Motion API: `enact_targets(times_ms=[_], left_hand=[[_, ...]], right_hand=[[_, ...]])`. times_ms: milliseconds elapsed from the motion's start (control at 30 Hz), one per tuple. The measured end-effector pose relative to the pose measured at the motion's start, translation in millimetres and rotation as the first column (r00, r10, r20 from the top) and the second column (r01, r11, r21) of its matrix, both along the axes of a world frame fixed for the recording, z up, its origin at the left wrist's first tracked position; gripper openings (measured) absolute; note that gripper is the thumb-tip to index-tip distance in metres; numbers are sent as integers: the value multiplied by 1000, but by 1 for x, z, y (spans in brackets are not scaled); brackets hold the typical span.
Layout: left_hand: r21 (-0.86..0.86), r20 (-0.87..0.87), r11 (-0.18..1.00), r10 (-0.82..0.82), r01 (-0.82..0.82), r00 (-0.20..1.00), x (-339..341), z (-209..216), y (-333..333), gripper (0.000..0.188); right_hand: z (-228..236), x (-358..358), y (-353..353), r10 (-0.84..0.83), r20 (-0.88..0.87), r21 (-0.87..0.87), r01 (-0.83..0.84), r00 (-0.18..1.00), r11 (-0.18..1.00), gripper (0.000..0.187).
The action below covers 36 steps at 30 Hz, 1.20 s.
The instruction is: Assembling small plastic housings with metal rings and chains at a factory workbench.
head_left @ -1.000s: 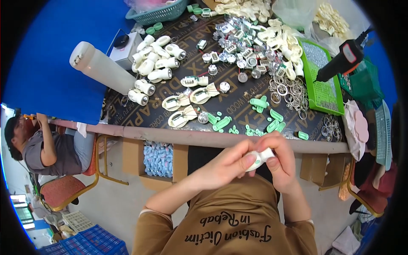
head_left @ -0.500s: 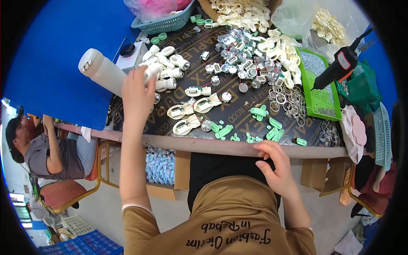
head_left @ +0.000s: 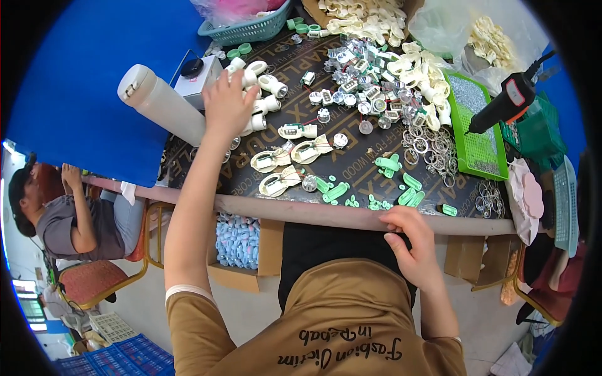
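Observation:
My left hand [head_left: 231,106] reaches over a pile of small cream-white flashlights [head_left: 271,86] at the left of the table. Its fingers are apart and nothing shows in them; whether the fingertips touch a flashlight is hidden. My right hand [head_left: 411,241] rests by the padded front edge, thumb apart from loosely bent fingers, holding nothing. Between the hands lie several open cream half-shells [head_left: 271,160] with wired circuit boards and clear lens heads. Green oval plastic parts [head_left: 335,192] are scattered in front of them, with more green pieces [head_left: 411,189] near my right hand.
A white bottle [head_left: 160,103] stands beside my left forearm. Farther back are clear lens-and-board units [head_left: 360,84] and cream shells [head_left: 364,22]. Metal rings [head_left: 429,150], a green tray [head_left: 467,153] and a black electric screwdriver [head_left: 501,106] are on the right. A co-worker [head_left: 69,222] sits at far left.
My left hand has moved slightly right and farther over the flashlight pile. My right hand stays by the table edge. The view has shifted a little.

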State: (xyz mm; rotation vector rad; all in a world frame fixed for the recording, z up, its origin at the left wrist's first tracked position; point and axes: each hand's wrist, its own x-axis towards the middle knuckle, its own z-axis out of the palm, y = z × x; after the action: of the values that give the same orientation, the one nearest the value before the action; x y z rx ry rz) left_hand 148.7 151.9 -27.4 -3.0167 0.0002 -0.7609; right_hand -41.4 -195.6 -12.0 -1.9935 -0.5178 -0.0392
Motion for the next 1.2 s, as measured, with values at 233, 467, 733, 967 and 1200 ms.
enact_targets(times_ms=[233,467,733,967,1200], left_hand=[[-148,-75,989,-38,26,996,6,0,3,55],[-212,-214,977,-56,10,975,4,3,3,60],[-63,-39,996,-68,65,997,-21,29,-19,48],[-506,184,804,-253,313,950,-88,62,-51,29],[-868,231,389,-235,309,944,-125,54,-60,20]], right_hand=[[-1,-1,0,-6,-21,18,7,1000,1000,24],[0,4,2,-8,53,19,7,999,1000,18],[23,129,78,275,522,-281,-141,808,949,8],[32,184,132,448,126,-692,-245,885,679,33],[22,190,117,447,198,-624,-240,872,744,28]])
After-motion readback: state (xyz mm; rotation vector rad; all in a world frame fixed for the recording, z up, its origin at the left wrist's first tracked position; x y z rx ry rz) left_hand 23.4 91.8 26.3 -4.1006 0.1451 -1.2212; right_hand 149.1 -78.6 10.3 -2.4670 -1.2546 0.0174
